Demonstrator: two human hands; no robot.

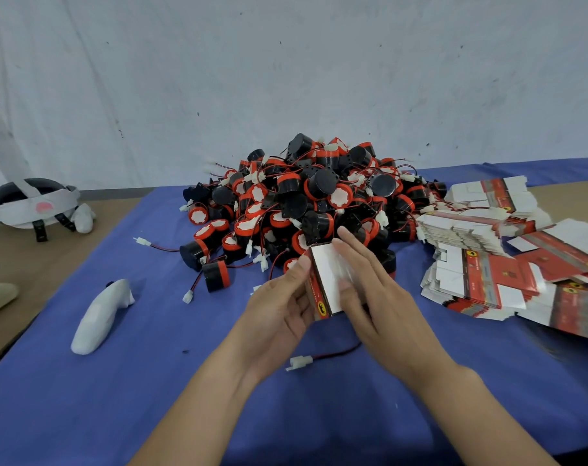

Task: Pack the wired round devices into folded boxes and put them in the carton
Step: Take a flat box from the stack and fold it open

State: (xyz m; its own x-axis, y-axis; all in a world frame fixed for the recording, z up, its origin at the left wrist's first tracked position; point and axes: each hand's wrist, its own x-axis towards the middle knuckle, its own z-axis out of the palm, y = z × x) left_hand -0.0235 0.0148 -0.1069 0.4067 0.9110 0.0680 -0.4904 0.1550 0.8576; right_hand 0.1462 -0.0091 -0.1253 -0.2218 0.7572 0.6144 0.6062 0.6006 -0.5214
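Note:
A big heap of black-and-red round devices [306, 200] with thin red wires and white plugs lies on the blue cloth [151, 381]. In front of it I hold a small red-and-white folded box [323, 280]. My left hand [279, 317] grips its left side, thumb on the top corner. My right hand [376, 297] lies over the box's white face with straight fingers pressing on it. A red wire with a white plug [301, 362] trails out below my hands. No carton is in view.
Stacks of flat red-and-white box blanks [487, 260] lie at the right. A white wrapped controller [99, 314] rests on the cloth at left. A headset with straps [34, 203] sits on the brown table at far left. A pale wall stands behind.

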